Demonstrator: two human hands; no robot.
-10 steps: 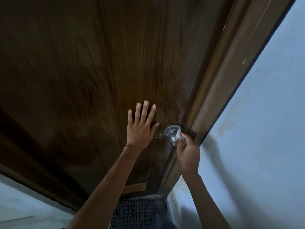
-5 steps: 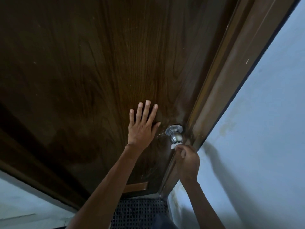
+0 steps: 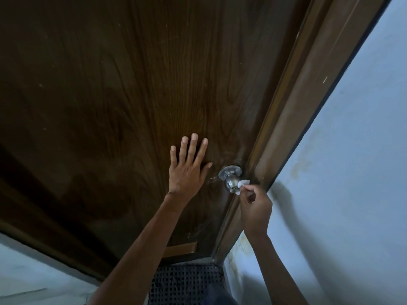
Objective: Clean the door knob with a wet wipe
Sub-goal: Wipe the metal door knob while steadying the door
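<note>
A round silver door knob (image 3: 230,179) sticks out of the dark brown wooden door (image 3: 132,95) near its right edge. My right hand (image 3: 255,205) pinches a small white wet wipe (image 3: 242,183) and presses it against the knob's right side. My left hand (image 3: 189,168) lies flat on the door just left of the knob, fingers spread and pointing up. Something small and shiny, maybe a key, shows on the door between my left thumb and the knob's base plate.
The brown door frame (image 3: 297,119) runs along the door's right edge, with a pale blue wall (image 3: 352,194) beyond it. A dark perforated mat (image 3: 185,282) lies on the floor below the door. Pale wall also shows at the lower left.
My right hand has slid from the knob's front end down and around to its right side, with the wipe now showing white against the knob. My left hand has stayed flat on the door.
</note>
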